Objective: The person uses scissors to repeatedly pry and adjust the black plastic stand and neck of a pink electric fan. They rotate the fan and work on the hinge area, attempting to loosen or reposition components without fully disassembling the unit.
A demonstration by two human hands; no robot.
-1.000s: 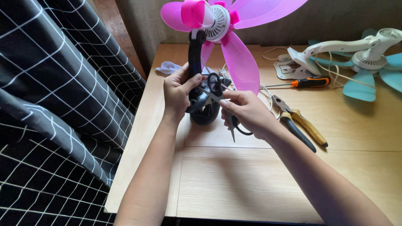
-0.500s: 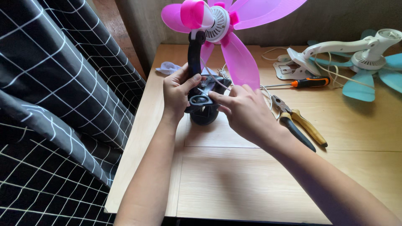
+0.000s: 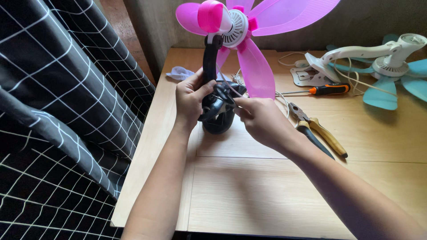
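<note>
Fan base (image 3: 219, 116), right hand (image 3: 262, 122) now pinching wire (image 3: 229, 85)

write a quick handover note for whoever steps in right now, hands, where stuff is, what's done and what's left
Left hand: grips the black base of the pink fan, which stands upright on the wooden table.
Right hand: fingertips pinch a thin white wire at the base.
Nearby: pliers beside the right wrist, orange-handled screwdriver behind them, a white and teal fan lying at the far right.
Done: base looks opened, wire exposed.
Left: wiring work at the base; closing it up.
</note>
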